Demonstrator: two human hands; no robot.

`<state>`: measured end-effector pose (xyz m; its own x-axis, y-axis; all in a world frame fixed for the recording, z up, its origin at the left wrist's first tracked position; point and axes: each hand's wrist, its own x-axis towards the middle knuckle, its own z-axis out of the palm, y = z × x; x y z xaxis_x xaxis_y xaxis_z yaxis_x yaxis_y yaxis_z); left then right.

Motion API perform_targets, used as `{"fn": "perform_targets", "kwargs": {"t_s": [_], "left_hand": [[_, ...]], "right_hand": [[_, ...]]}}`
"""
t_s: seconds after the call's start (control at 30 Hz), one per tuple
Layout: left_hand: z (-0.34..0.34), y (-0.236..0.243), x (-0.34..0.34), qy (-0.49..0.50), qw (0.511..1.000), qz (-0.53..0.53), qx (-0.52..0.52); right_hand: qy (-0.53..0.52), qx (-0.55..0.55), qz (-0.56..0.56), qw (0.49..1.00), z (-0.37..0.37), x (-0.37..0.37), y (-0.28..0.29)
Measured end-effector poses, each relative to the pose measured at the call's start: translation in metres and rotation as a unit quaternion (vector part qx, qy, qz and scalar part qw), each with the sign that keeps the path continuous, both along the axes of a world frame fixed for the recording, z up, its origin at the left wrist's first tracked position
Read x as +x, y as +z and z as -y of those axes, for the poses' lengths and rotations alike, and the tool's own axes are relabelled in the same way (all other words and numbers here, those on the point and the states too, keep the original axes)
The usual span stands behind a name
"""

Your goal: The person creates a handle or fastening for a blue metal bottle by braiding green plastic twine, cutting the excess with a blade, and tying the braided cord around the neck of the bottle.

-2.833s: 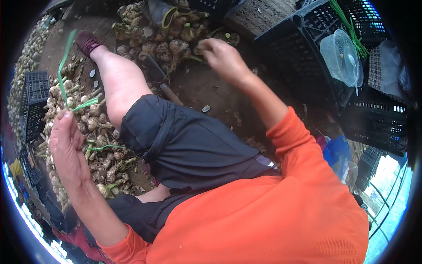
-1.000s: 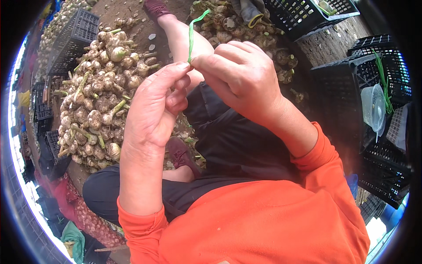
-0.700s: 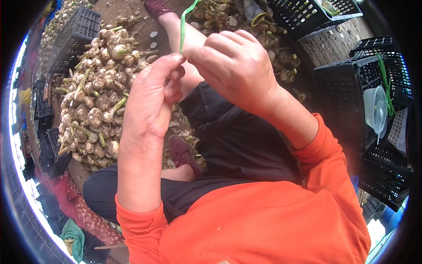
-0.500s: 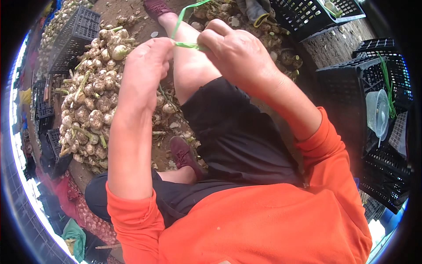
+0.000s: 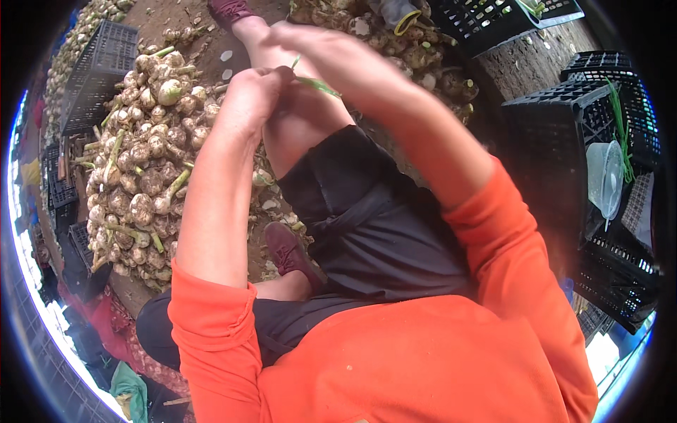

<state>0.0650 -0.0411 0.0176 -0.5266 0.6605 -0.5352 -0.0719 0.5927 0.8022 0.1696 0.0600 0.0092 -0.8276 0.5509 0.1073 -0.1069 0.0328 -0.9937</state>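
My left hand, fingers closed, grips a green plastic strip above my outstretched bare shin. Just beyond it my right hand is smeared by motion, reaching forward and left over the shin; whether it holds anything is unclear. A large pile of soil-flecked garlic bulbs with cut stems lies left of my leg. A second garlic pile is at the top centre, with a grey glove on it.
Black plastic crates stand at the right, with a clear tub and green strands among them. Another crate stands upper left. A red mesh sack lies lower left. A wooden board is upper right.
My right hand has moved forward and left from where it pinched the strip and is now blurred. The strip's long raised end no longer shows; a shorter length slants rightward from my left hand.
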Motion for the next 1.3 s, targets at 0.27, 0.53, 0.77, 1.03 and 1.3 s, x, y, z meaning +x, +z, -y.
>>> {"fn": "perform_targets", "kwargs": {"t_s": [0.27, 0.53, 0.77, 1.03, 1.3], "left_hand": [[0.013, -0.006, -0.01, 0.049, 0.998, 0.02, -0.028], [0.014, -0.024, -0.023, 0.054, 0.998, 0.026, -0.023], [0.012, -0.03, -0.034, 0.072, 0.997, 0.026, 0.028], [0.017, -0.036, -0.046, 0.115, 0.992, 0.031, 0.038], [-0.006, -0.037, -0.044, 0.113, 0.991, 0.074, 0.021]], "right_hand": [[0.02, 0.193, 0.184, 0.964, 0.007, -0.024, -0.067], [0.034, 0.138, 0.393, 0.909, -0.001, -0.04, -0.066], [0.046, 0.222, 0.423, 0.877, -0.031, -0.091, -0.138], [-0.022, 0.168, 0.451, 0.877, -0.012, -0.111, -0.081], [-0.097, 0.234, 0.45, 0.856, -0.035, -0.115, -0.082]]}}
